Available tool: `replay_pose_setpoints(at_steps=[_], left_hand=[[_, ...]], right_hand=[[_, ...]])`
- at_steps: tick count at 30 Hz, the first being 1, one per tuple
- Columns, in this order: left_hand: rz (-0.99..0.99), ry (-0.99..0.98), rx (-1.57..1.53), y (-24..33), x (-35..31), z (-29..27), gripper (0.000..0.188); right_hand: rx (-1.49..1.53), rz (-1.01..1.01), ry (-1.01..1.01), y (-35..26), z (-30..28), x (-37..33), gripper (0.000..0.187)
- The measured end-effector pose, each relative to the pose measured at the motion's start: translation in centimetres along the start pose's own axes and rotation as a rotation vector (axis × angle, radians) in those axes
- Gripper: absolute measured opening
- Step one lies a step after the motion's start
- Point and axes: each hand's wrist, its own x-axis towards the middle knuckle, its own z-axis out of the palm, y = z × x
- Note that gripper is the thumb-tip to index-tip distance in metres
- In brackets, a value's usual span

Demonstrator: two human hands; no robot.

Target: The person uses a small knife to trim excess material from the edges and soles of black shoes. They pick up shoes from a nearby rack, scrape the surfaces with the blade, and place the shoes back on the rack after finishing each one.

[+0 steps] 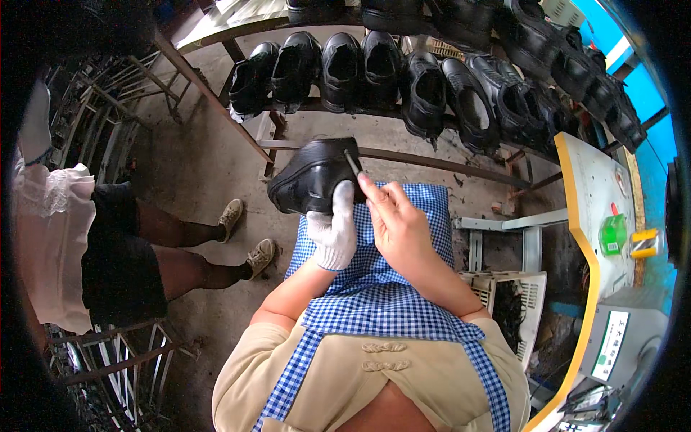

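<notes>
My left hand (334, 234), in a white knitted glove, is closed on a black shoe (304, 175) held tilted in front of me above my lap. The thumb lies up along the shoe's side, while most of the other fingers are hidden. My bare right hand (397, 222) pinches a slim metal tool (351, 163); its narrow end touches the edge of the shoe at the right. Whether it is a blade or a rod cannot be made out. A blue-and-white checked apron (425, 209) lies below both hands.
Black shoes (340, 68) stand in rows on a metal rack (403, 157) ahead. A person (122, 245) stands at the left. At the right are a yellow-edged table (584, 248) with a green container (612, 234), and a white plastic crate (533, 302) below it.
</notes>
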Motion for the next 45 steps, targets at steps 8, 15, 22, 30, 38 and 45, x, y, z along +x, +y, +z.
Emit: replay_pose_setpoints(at_steps=[8,15,22,30,38,45], left_hand=[[-0.369,-0.091,0.042,4.1,-0.6,-0.3,0.029],[-0.461,-0.186,-0.065,5.3,0.4,-1.2,0.035],[-0.491,-0.314,-0.408,4.9,0.6,-0.6,0.045],[-0.361,-0.448,0.036,5.1,0.1,-2.1,0.037],[0.987,-0.991,1.023,0.0,0.8,-4.6,0.030],[0.401,-1.136,1.068,2.1,-0.4,-3.0,0.029]], right_hand=[[0.147,0.056,0.123,2.5,-1.9,2.6,0.034],[0.274,0.149,0.102,3.5,-2.7,1.9,0.027],[0.255,0.009,0.100,3.6,-3.6,2.7,0.023],[0.500,0.174,0.039,4.5,-3.0,1.2,0.024],[1.050,0.603,-0.445,10.6,-0.2,-4.5,0.072],[1.217,0.797,-0.292,10.4,1.7,-7.3,0.066]])
